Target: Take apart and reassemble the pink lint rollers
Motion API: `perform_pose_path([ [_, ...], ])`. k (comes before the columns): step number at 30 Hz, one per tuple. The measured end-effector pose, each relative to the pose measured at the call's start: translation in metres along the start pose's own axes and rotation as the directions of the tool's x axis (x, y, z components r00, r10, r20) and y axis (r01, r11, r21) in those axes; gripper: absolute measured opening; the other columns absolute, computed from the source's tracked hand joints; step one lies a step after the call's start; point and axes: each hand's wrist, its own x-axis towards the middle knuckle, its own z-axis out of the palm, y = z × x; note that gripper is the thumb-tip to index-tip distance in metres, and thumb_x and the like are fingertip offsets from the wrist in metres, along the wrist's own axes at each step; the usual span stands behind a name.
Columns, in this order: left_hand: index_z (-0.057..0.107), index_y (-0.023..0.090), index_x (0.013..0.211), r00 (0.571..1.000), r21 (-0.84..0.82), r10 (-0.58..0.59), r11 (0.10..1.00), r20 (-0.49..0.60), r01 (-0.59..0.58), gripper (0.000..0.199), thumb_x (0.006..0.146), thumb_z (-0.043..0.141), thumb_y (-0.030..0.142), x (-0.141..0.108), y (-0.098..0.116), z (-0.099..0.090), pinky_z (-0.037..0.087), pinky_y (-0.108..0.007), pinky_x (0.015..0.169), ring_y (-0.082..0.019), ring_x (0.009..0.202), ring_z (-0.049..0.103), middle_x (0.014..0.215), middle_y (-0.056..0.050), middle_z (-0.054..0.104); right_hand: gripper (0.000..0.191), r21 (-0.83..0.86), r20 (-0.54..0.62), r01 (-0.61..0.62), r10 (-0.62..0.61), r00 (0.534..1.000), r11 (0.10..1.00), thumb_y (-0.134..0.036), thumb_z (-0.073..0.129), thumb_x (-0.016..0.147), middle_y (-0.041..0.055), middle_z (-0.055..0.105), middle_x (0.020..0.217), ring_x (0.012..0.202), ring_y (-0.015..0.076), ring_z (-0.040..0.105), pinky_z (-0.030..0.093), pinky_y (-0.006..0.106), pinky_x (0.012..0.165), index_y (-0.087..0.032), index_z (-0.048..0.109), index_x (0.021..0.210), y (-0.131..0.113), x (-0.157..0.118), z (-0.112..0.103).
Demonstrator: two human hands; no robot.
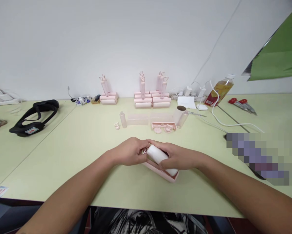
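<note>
In front of me a long pink tray (165, 175) rests on the table at a slant. A white roll (162, 158), like a lint-roller refill, lies in it or just above it; I cannot tell which. My right hand (176, 156) is wrapped over the roll, thumb on the near side and fingers on the far side. My left hand (132, 151) is closed at the tray's left end, and a small pink piece (144, 151) shows at its fingertips. Its grip is partly hidden.
Beyond my hands lie another pink tray (163, 124), pink discs (157, 130), a clear tube (123, 120) and a cardboard-cored roll (179, 114). Assembled pink roller sets (143, 103) stand by the wall. A bottle (220, 90), cables and a black headset strap (36, 118) flank them.
</note>
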Motion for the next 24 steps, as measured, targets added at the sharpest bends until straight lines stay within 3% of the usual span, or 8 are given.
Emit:
perform_pose_path([
  [12, 0.058, 0.018, 0.080, 0.999, -0.098, 0.038, 0.995, 0.035, -0.035, 0.010, 0.072, 0.054, 0.014, -0.0026, -0.0006, -0.0016, 0.028, -0.019, 0.048, -0.008, 0.052, 0.040, 0.061, 0.005, 0.046, 0.072, -0.104, 0.092, 0.028, -0.018, 0.996, 0.994, -0.008, 0.058, 0.066, 0.0018, 0.060, 0.105, 0.088, 0.0195, 0.054, 0.045, 0.025, 0.069, -0.025, 0.050, 0.135, -0.0070, 0.0033, -0.0032],
  [17, 0.059, 0.017, 0.079, 0.998, -0.162, -0.016, 0.987, 0.063, 0.026, 0.009, 0.075, 0.062, 0.025, -0.0040, -0.0019, -0.0024, 0.028, -0.019, 0.047, -0.007, 0.052, 0.040, 0.061, 0.005, 0.046, 0.068, -0.129, 0.135, 0.044, -0.026, 0.990, 0.991, -0.009, 0.058, 0.065, 0.0008, 0.061, 0.105, 0.085, 0.0186, 0.055, 0.045, 0.026, 0.070, -0.025, 0.051, 0.131, -0.0085, 0.0019, -0.0022],
  [20, 0.058, 0.018, 0.083, 0.997, -0.189, -0.054, 0.980, 0.061, 0.064, 0.015, 0.073, 0.066, 0.027, -0.0049, -0.0034, -0.0029, 0.030, -0.018, 0.047, -0.007, 0.053, 0.041, 0.062, 0.006, 0.048, 0.065, -0.107, 0.134, 0.031, -0.017, 0.991, 0.994, -0.010, 0.058, 0.066, -0.0008, 0.060, 0.097, 0.079, 0.0164, 0.054, 0.043, 0.023, 0.065, -0.026, 0.053, 0.129, -0.0098, 0.0000, -0.0005],
  [24, 0.058, 0.019, 0.092, 1.000, -0.230, -0.022, 0.973, -0.012, 0.019, 0.022, 0.075, 0.065, 0.029, -0.0048, -0.0060, -0.0031, 0.032, -0.019, 0.051, -0.008, 0.057, 0.043, 0.068, 0.005, 0.050, 0.071, 0.003, 0.072, 0.045, -0.045, 0.996, 0.999, -0.012, 0.059, 0.070, -0.0006, 0.060, 0.094, 0.076, 0.0160, 0.053, 0.042, 0.023, 0.062, -0.026, 0.045, 0.138, -0.0028, -0.0005, 0.0040],
])
